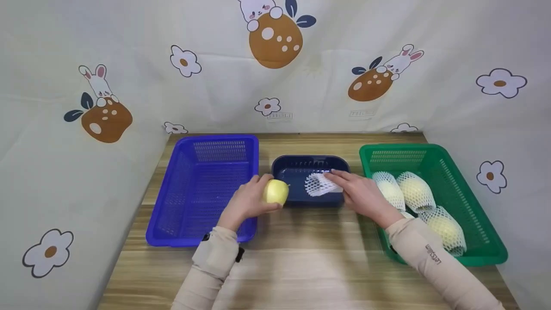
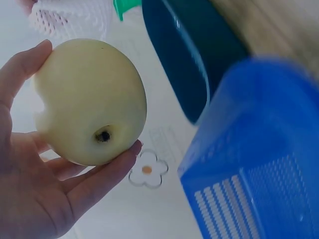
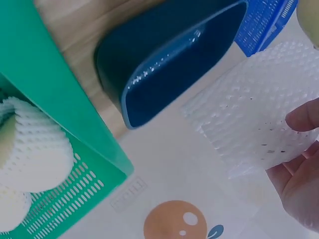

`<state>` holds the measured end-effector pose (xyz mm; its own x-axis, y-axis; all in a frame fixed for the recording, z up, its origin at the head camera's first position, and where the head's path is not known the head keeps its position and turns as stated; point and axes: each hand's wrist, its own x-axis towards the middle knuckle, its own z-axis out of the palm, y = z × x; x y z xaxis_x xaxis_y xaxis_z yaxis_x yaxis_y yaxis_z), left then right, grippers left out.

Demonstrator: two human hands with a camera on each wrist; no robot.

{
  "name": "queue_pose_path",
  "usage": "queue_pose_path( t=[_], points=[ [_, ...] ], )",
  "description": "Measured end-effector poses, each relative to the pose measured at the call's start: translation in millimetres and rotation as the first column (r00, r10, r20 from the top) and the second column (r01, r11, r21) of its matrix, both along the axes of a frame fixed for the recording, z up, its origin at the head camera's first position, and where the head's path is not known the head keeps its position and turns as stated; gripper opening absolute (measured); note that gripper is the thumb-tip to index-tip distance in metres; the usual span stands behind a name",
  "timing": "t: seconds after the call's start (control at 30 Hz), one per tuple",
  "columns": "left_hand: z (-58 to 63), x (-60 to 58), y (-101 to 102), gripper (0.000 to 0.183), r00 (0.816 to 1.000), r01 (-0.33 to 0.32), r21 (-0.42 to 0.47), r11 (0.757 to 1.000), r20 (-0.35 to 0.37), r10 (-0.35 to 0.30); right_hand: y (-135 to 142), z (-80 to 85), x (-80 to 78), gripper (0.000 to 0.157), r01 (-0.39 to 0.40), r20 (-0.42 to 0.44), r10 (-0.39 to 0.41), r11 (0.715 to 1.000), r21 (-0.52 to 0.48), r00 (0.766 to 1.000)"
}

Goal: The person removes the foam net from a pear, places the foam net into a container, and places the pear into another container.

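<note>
Our left grip (image 1: pixel 249 197) holds fruit (image 1: pixel 276 192), right grip (image 1: pixel 363 194) netting (image 1: pixel 319 185).
Open bench (image 1: pixel 301 267) at six o'clock, blue basket (image 1: pixel 255 157) nine, green basket (image 1: pixel 456 198) three, cloth (image 1: pixel 219 99) twelve.

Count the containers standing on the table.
3: a blue basket at the left, a navy bin in the middle and a green basket at the right. None seems hidden, though the arms cover parts of them.

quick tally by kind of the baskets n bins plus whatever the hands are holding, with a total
Blue basket: 1
Green basket: 1
Dark blue bin: 1
Bare pale fruit, in the left hand: 1
White foam net, in the right hand: 1
Total: 5
</note>
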<state>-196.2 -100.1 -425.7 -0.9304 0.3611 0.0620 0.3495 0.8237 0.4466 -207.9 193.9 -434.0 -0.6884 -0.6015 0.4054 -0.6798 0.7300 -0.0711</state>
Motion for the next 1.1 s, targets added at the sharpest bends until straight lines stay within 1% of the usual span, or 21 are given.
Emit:
queue_pose_path(
  t=[0.1,0.23,0.33,0.47,0.63,0.77,0.93,1.03,1.1],
  points=[
    [5.4,-5.1,-9,0.069,0.999,-0.036,-0.012,0.999,0.005,0.037,0,4.1,-6.1,0.058,0.016,-0.018,-0.016,1.0,-0.003,1.0],
    [8.0,-11.2,-21,0.071,0.996,-0.087,-0.036,0.996,0.03,0.088,-1,5.9,-14.3,0.054,0.039,-0.042,-0.04,0.999,-0.011,0.998],
    [6.7,-15.9,-29,0.071,0.991,-0.115,-0.062,0.991,0.062,0.119,-1,4.9,-20.2,0.053,0.071,-0.056,-0.071,0.997,0.005,0.996],
    [3.1,-24.0,-40,0.071,0.985,-0.137,-0.1,0.985,0.093,0.147,-2,2.8,-28.4,0.053,0.12,-0.072,-0.118,0.992,0.026,0.99],
    [-1.7,-34.3,-51,0.071,0.977,-0.152,-0.142,0.978,0.13,0.171,-4,0.8,-38.9,0.053,0.182,-0.085,-0.181,0.983,0.013,0.98],
    [-5.6,-40.4,-59,0.073,0.964,-0.152,-0.18,0.972,0.191,0.187,-7,-1.0,-46.4,0.055,0.219,-0.088,-0.218,0.976,0.001,0.972],
    [-9.7,-47.8,-66,0.078,0.937,-0.138,-0.247,0.959,0.282,0.207,-10,-6.9,-55.9,0.056,0.236,-0.107,-0.236,0.972,-0.01,0.966],
    [-11.5,-51.4,-70,0.08,0.923,-0.132,-0.279,0.951,0.315,0.221,-11,-10.7,-61.5,0.055,0.252,-0.12,-0.252,0.968,-0.012,0.96],
    [-12.3,-53.0,-71,0.081,0.916,-0.133,-0.292,0.947,0.327,0.23,-12,-12.5,-64.4,0.055,0.266,-0.114,-0.265,0.964,-0.003,0.958]
  ],
)
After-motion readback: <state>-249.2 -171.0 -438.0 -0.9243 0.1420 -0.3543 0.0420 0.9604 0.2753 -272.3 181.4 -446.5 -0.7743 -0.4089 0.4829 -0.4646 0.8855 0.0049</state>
